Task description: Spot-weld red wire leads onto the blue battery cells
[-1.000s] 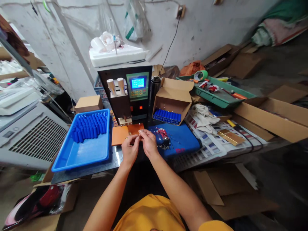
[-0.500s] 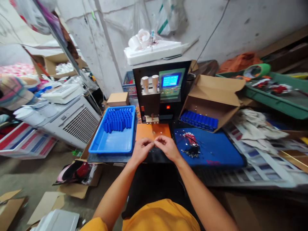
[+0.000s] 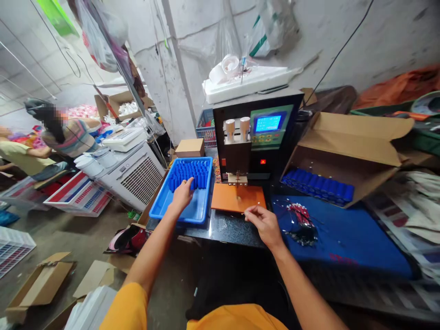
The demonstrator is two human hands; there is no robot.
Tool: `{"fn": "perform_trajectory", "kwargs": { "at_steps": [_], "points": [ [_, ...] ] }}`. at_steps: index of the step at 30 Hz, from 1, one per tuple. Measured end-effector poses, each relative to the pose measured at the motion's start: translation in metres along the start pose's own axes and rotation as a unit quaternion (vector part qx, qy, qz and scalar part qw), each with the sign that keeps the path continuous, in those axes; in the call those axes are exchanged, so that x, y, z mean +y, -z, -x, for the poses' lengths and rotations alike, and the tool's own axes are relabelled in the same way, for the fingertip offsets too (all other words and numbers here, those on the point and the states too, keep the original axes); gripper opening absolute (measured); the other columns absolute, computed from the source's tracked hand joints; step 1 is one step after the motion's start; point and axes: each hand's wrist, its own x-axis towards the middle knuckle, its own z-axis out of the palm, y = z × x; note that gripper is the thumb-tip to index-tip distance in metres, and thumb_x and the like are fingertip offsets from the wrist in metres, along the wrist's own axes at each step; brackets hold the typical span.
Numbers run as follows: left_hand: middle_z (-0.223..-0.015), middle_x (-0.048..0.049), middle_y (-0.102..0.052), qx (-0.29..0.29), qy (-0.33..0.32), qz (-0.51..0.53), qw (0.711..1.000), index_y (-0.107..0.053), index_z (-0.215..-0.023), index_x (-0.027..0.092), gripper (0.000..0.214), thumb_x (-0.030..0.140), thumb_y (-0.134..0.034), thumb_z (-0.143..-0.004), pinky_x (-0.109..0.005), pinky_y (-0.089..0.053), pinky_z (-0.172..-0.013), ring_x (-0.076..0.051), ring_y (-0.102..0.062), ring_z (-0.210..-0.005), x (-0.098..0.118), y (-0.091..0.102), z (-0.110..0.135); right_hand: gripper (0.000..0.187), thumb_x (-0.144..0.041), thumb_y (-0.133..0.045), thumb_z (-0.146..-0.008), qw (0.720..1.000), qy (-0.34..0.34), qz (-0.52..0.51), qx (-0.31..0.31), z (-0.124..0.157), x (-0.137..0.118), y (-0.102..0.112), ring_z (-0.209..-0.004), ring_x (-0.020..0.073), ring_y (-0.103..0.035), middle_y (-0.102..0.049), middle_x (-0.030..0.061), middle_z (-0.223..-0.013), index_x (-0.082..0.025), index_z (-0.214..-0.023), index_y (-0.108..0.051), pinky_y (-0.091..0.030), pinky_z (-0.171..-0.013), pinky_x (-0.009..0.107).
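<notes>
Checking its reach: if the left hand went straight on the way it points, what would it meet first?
The left hand would likely meet the blue battery cells in the blue tray; depth unclear.

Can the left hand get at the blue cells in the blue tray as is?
Probably yes. The left hand is inside the blue tray, fingers at the front row of upright blue cells; nothing lies between them.

Small battery-assembly workshop, probably: spot welder (image 3: pixel 256 137) on cluttered bench, blue tray (image 3: pixel 165 208) of cells, cardboard boxes (image 3: pixel 347 142), bare concrete walls, 1 co-worker (image 3: pixel 65 137) beyond.
</notes>
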Motion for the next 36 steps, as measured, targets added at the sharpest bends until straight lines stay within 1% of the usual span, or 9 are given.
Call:
{"fn": "perform_trajectory", "kwargs": {
  "at_steps": [5, 10, 17, 21, 24, 26, 28, 31, 36],
  "points": [
    [-0.13, -0.0169, -0.057, -0.084, 0.017, -0.127, 0.988, -0.031, -0.151, 0.024, 0.069, 0.015, -0.057, -0.088, -0.036, -0.05, -0.092, -0.029, -0.065, -0.111, -0.006, -0.004, -0.018, 0.034, -0.052, -0.071, -0.068, 1.0, -0.019, -0.001, -0.004, 0.003, -0.003, 0.001, -0.061, 0.0184, -0.06, -0.063, 0.0034, -0.061, -0.019, -0.064, -0.066, -0.05, -0.063, 0.029],
    [-0.131, -0.0197, -0.055, -0.066, 0.005, -0.077, 0.995, -0.04, -0.142, 0.02, 0.058, 0.01, -0.053, -0.086, -0.034, -0.051, -0.088, -0.027, -0.066, -0.108, -0.004, -0.005, -0.019, 0.031, -0.05, -0.075, -0.06, 0.999, -0.047, 0.019, 0.016, -0.005, 0.004, 0.007, -0.062, 0.0212, -0.064, -0.067, 0.0048, -0.064, -0.02, -0.063, -0.069, -0.053, -0.062, 0.029],
    [-0.104, -0.009, -0.067, -0.021, -0.008, -0.032, 0.999, -0.055, -0.113, 0.02, 0.025, 0.018, -0.055, -0.088, -0.029, -0.051, -0.083, -0.022, -0.067, -0.099, -0.008, -0.004, -0.013, 0.029, -0.051, -0.074, -0.056, 0.998, -0.038, 0.051, 0.03, -0.016, 0.012, 0.013, -0.065, 0.0258, -0.068, -0.07, 0.0066, -0.063, -0.022, -0.059, -0.07, -0.056, -0.063, 0.032],
    [-0.095, -0.0049, -0.068, 0.067, -0.036, 0.135, 0.988, -0.057, -0.104, 0.02, 0.022, 0.016, -0.062, -0.083, -0.029, -0.052, -0.08, -0.019, -0.067, -0.089, -0.003, -0.006, -0.008, 0.028, -0.049, -0.075, -0.06, 0.997, -0.023, 0.045, 0.059, -0.016, 0.011, 0.014, -0.064, 0.0254, -0.068, -0.069, 0.0063, -0.062, -0.022, -0.063, -0.07, -0.055, -0.062, 0.033],
    [-0.095, -0.0041, -0.069, 0.159, -0.077, 0.319, 0.931, -0.059, -0.103, 0.02, 0.019, 0.018, -0.061, -0.083, -0.028, -0.053, -0.08, -0.016, -0.066, -0.085, 0.019, -0.011, 0.004, 0.026, -0.046, -0.074, -0.064, 0.995, -0.013, 0.013, 0.094, -0.009, 0.002, 0.009, -0.06, 0.0211, -0.064, -0.066, 0.0039, -0.058, -0.02, -0.066, -0.068, -0.052, -0.061, 0.031],
    [-0.097, -0.0049, -0.069, 0.177, -0.088, 0.41, 0.89, -0.06, -0.106, 0.019, 0.023, 0.023, -0.061, -0.084, -0.027, -0.053, -0.08, -0.015, -0.067, -0.087, 0.041, -0.019, 0.015, 0.024, -0.043, -0.072, -0.068, 0.994, 0.0, -0.025, 0.104, -0.003, -0.004, 0.004, -0.057, 0.0178, -0.061, -0.063, 0.0021, -0.057, -0.02, -0.067, -0.066, -0.051, -0.062, 0.03],
    [-0.095, -0.0051, -0.07, 0.136, -0.089, 0.47, 0.868, -0.061, -0.112, 0.018, 0.031, 0.025, -0.064, -0.082, -0.028, -0.054, -0.08, -0.015, -0.068, -0.083, 0.062, -0.03, 0.024, 0.022, -0.04, -0.07, -0.07, 0.994, 0.0, -0.043, 0.099, -0.001, -0.006, 0.001, -0.057, 0.0161, -0.06, -0.062, 0.0012, -0.058, -0.019, -0.068, -0.065, -0.05, -0.063, 0.03],
    [-0.091, -0.0056, -0.072, 0.061, -0.07, 0.5, 0.861, -0.065, -0.112, 0.016, 0.035, 0.027, -0.067, -0.078, -0.028, -0.054, -0.078, -0.015, -0.068, -0.079, 0.085, -0.051, 0.032, 0.022, -0.04, -0.068, -0.072, 0.993, 0.005, -0.06, 0.104, -0.001, -0.002, 0.002, -0.057, 0.015, -0.057, -0.06, 0.0003, -0.059, -0.02, -0.067, -0.062, -0.049, -0.062, 0.029],
    [-0.091, -0.0069, -0.073, 0.017, -0.048, 0.511, 0.858, -0.07, -0.098, 0.015, 0.028, 0.031, -0.068, -0.075, -0.032, -0.054, -0.081, -0.018, -0.069, -0.081, 0.098, -0.071, 0.033, 0.022, -0.041, -0.068, -0.073, 0.991, 0.009, -0.076, 0.114, -0.001, 0.006, 0.009, -0.056, 0.0147, -0.054, -0.058, -0.0004, -0.06, -0.02, -0.069, -0.061, -0.046, -0.059, 0.028]
  ]
}}
